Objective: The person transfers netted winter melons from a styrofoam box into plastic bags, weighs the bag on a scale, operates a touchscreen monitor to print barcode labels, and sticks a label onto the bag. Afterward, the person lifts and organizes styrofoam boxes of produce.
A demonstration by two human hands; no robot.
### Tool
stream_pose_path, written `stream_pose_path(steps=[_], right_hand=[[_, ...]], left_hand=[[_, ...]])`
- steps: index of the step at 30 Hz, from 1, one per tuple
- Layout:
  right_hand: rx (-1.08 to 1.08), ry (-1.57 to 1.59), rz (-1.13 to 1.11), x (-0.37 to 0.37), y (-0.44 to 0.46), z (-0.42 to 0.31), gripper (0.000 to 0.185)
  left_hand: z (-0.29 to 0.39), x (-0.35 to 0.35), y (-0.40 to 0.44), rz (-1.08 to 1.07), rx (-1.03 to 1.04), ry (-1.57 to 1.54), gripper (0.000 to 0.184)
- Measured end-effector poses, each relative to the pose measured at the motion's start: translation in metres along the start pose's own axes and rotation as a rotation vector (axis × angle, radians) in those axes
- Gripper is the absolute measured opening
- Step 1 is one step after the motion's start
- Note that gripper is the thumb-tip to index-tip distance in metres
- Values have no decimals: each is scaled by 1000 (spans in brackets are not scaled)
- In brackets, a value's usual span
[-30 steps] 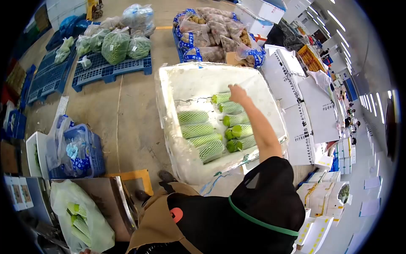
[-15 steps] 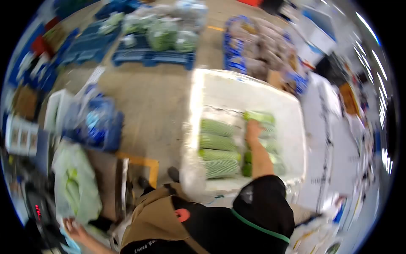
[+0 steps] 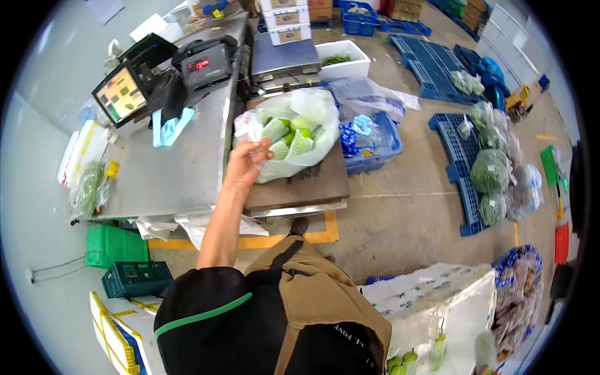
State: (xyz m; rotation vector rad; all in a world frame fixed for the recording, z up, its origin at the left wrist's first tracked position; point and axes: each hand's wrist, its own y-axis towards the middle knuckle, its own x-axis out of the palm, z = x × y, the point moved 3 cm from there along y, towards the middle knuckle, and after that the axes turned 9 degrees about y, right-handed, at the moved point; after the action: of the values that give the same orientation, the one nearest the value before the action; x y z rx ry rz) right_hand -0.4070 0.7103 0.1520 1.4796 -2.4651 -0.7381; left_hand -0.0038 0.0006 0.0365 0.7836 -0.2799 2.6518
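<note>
My left hand [image 3: 250,157] is closed on the near-left rim of a translucent plastic bag [image 3: 319,156]. Inside the open bag lie several green gourds [image 3: 275,130] in white foam nets. The bag sits on a brown platform [image 3: 300,192] beside the steel counter. At the lower right edge, only a sliver of my right hand [image 3: 484,370] shows, below a blurred, pale foam-netted gourd [image 3: 485,349] that it appears to grip. More green gourds [image 3: 410,359] lie in the white foam box [image 3: 465,312] next to it.
A scale display [image 3: 200,64] with red digits and a touchscreen [image 3: 122,94] stand on the steel counter [image 3: 175,169]. Beyond the bag is a blue crate [image 3: 378,159]. Blue pallets [image 3: 459,169] with bagged produce stand on the right. A yellow line [image 3: 331,228] marks the floor.
My view has swung left, from the foam box to the bag and counter. My left hand now grips the bag's rim. My right hand, earlier reaching into the box, shows only at the lower right edge.
</note>
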Motion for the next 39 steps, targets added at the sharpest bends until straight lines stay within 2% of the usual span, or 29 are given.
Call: stream_pose_path(steps=[3, 4, 9, 12, 14, 15, 17, 19, 22, 23, 24, 25, 27, 28, 30, 32, 33, 34, 35, 36, 37, 38, 39], right_hand=[[66, 33, -130, 104, -37, -107, 35], [10, 328, -240, 142, -46, -118, 17], [333, 687, -951, 324, -130, -176, 34], [637, 652, -1382, 431, -256, -209, 45], [779, 530, -1623, 531, -407, -200, 52], [913, 552, -1712, 548, -456, -209, 57], [1039, 558, -1779, 587, -555, -187, 62], [1158, 368, -1827, 605, -610, -169, 66], [499, 114, -2063, 608, -608, -162, 60], [209, 147, -2147, 600, -587, -171, 55], [-72, 138, -2186, 589, -550, -181, 51], [-241, 243, -2161, 576, -506, -182, 45], [-327, 319, -2089, 546, -405, -180, 40], [-306, 242, -2016, 520, -344, -179, 37], [-393, 51, -1652, 449, -224, -179, 31], [-333, -4, -1220, 374, -115, -144, 29], [-87, -3, -1021, 326, -72, -123, 27], [-59, -96, -810, 276, -34, -97, 26], [47, -169, -651, 224, -12, -80, 23], [109, -393, -571, 176, 13, -32, 23], [70, -580, -565, 139, 23, 17, 23], [23, -760, -561, 113, 24, 57, 23], [27, -851, -683, 94, 5, 102, 27]], left_hand=[[7, 11, -9, -104, -16, -8, 46], [8, 9, -10, -142, -10, -17, 49], [9, -2, -16, -179, -56, -18, 64], [10, -7, -17, -203, -87, -40, 67], [12, -11, -15, -188, -91, -68, 67], [14, -11, -17, -192, -89, -67, 67], [18, -14, -18, -168, -108, -58, 69], [21, -16, -17, -148, -141, -51, 69], [28, -27, -14, -152, -69, -57, 42], [24, -32, -15, -180, -59, -84, 32], [20, -38, -16, -100, -96, -74, 28], [9, -55, -22, -13, -103, -133, 26], [3, -78, -17, 38, -127, -156, 24], [2, -83, -12, 38, -135, -152, 22], [8, -84, -1, 29, -144, -151, 20], [12, -69, 6, 9, -162, -207, 19], [12, -68, 13, -134, -174, -255, 22], [11, -69, 20, -277, -189, -295, 24], [9, -71, 31, -607, -226, -421, 29], [9, -67, 32, -557, -177, -315, 25], [12, -57, 38, -498, -130, -203, 22], [12, -46, 37, -478, -173, -231, 22], [10, -44, 38, -467, -197, -208, 23]])
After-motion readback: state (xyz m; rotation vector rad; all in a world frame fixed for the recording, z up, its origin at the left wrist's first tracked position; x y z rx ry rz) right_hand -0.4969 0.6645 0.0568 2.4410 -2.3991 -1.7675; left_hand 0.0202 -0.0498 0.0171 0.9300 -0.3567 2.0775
